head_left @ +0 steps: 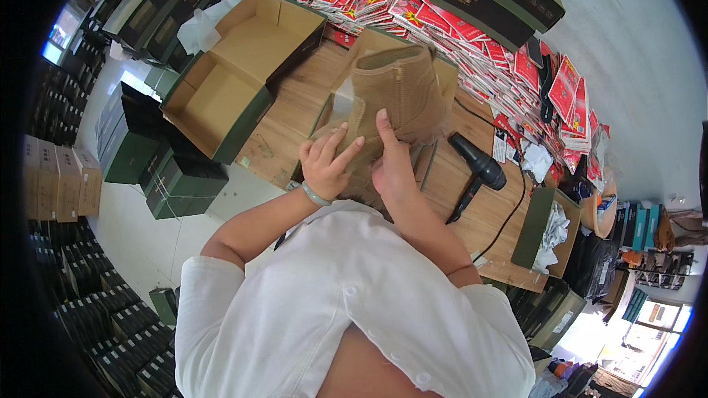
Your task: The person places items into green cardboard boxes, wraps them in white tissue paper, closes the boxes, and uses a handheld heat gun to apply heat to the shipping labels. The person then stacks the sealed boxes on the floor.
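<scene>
A tan suede ankle boot (402,92) with a side zip is held up in front of me, its opening at the far end. My right hand (393,162) grips its near right part, thumb stretched along the suede and fingers curled beneath. My left hand (327,161), a pale bangle at its wrist, lies on the boot's near left side with fingers spread. Under the boot is an open cardboard box (446,77), mostly hidden by it. Whether a second boot lies below cannot be made out.
An open green shoebox (221,96) lies at the left of the wooden table (276,129). On the right are a black hair dryer (479,164) with its cord and a box of crumpled paper (553,236). Red printed packets (472,48) pile along the back, beside stacked shoeboxes (498,0).
</scene>
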Action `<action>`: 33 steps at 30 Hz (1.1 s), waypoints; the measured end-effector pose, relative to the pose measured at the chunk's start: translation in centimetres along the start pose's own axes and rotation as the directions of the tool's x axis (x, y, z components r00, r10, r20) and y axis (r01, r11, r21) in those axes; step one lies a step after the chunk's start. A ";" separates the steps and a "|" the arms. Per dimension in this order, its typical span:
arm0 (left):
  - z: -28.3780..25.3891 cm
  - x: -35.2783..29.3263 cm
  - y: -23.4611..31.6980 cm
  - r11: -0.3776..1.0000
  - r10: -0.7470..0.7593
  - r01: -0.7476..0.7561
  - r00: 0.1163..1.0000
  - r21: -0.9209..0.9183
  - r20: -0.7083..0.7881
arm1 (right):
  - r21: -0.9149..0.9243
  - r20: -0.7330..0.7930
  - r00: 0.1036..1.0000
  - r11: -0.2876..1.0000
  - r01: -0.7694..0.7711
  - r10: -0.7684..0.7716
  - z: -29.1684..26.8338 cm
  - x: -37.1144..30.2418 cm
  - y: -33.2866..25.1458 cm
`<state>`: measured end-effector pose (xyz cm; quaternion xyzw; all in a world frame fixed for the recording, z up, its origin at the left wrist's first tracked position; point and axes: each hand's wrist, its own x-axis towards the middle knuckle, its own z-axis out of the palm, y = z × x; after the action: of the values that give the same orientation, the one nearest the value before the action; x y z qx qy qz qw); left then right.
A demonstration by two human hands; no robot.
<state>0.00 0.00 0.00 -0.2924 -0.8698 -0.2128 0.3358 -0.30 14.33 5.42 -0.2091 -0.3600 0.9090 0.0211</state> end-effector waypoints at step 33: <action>6.1 -9.8 -2.4 0.831 0.107 0.403 0.559 -0.382 0.822 | -0.735 0.208 0.948 -0.601 0.314 0.241 -7.1 14.6 4.1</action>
<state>1.58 -1.93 -11.53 -0.3592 -0.8511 -0.3140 -0.2192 -10.29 18.62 -7.30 0.0505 -0.9755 0.0907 -0.1941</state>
